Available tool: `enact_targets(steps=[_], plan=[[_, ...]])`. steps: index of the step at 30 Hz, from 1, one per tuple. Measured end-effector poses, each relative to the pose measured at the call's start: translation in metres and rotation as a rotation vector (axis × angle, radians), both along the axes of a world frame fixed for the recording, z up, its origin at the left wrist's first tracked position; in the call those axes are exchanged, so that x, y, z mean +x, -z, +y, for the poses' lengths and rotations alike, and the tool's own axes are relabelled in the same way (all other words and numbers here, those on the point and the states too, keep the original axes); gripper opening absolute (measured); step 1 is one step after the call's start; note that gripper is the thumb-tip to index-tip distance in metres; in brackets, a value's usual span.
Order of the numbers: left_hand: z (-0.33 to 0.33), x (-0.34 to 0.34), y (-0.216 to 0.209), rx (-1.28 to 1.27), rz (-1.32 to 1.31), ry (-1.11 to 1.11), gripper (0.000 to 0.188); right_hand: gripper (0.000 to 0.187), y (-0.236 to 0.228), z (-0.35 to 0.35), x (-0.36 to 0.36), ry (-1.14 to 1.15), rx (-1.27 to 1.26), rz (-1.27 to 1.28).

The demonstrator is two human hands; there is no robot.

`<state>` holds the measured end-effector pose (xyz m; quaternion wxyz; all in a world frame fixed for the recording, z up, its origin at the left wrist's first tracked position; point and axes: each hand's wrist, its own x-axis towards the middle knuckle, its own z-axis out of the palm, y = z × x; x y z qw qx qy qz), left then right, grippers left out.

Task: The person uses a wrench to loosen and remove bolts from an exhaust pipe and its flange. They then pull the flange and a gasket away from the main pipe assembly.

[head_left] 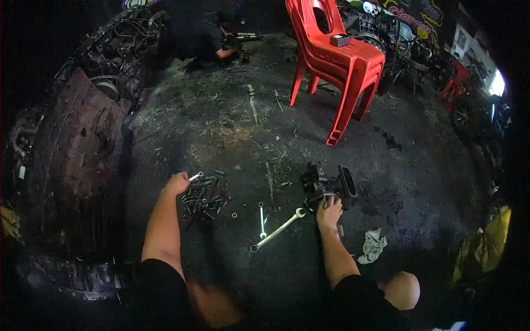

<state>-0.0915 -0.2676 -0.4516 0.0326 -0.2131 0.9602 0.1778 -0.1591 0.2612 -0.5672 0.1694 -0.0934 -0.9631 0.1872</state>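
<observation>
Dark stained floor [210,110] stretches between rusty brown sheet metal [77,143] and stacked red plastic chairs [348,55]. Left hand [178,183] is closed around a short silver wrench [196,176] beside small metal bolts [205,197]. Right hand [330,211] touches a black metal machine part [346,181]; the palm is hidden, so I cannot tell if it grips.

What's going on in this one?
A person is working over a dark floor. The left hand holds a small wrench beside a pile of loose bolts. The right hand is on a dark metal machine part; whether it grips is unclear. Between the hands lie a large combination wrench and a smaller combination wrench; a pale rag lies right.
</observation>
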Motion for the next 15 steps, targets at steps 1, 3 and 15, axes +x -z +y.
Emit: enact_targets(steps=[1,3,15], plan=[[0.010,-0.005,-0.001,0.046,-0.033,-0.010,0.009,0.041,0.007,0.009,-0.003,-0.034,-0.021,-0.010],[0.015,-0.004,-0.004,0.085,-0.067,-0.031,0.009,0.042,0.009,0.012,-0.004,-0.080,-0.051,-0.022],[0.013,-0.013,0.004,0.031,-0.069,0.061,0.011,0.032,0.010,0.009,-0.009,-0.198,-0.211,0.218]])
